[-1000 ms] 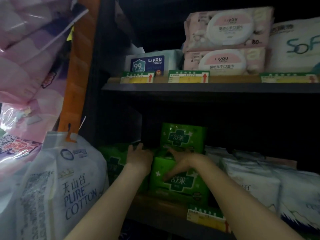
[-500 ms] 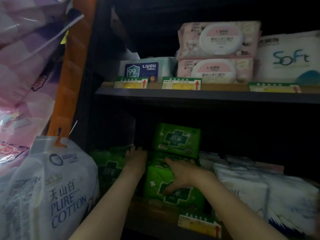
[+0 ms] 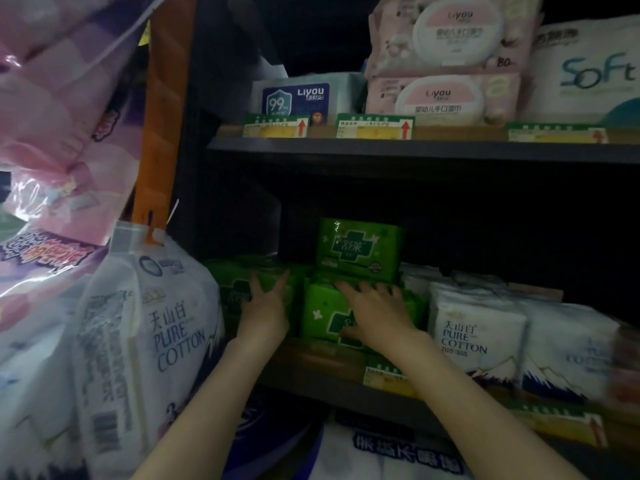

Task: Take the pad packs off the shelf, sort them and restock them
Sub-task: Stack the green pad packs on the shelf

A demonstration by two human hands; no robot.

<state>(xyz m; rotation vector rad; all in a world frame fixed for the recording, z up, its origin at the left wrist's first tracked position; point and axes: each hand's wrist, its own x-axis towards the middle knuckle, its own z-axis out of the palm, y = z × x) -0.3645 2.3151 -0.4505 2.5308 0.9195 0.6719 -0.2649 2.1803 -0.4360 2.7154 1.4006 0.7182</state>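
Green pad packs fill the left part of the dark lower shelf [image 3: 311,362]. My left hand [image 3: 265,306] lies with spread straight fingers against the face of the left green pack [image 3: 228,282]. My right hand [image 3: 375,310] rests on the middle green pack [image 3: 318,313], fingers over its top edge and thumb on its front. An upper green pack [image 3: 360,251] is stacked on that one, just above my right fingers. White Pure Cotton pad packs [image 3: 478,327] stand to the right on the same shelf.
A large white Pure Cotton bag [image 3: 138,341] hangs at the left beside an orange post [image 3: 162,109], with pink bags [image 3: 59,116] above it. The upper shelf [image 3: 415,147] carries wipes packs and a Soft pack. Price tags line both shelf edges.
The view has moved closer to the shelf. My right hand has shifted up the middle green pack toward its top edge. My left hand has spread its fingers on the left pack.
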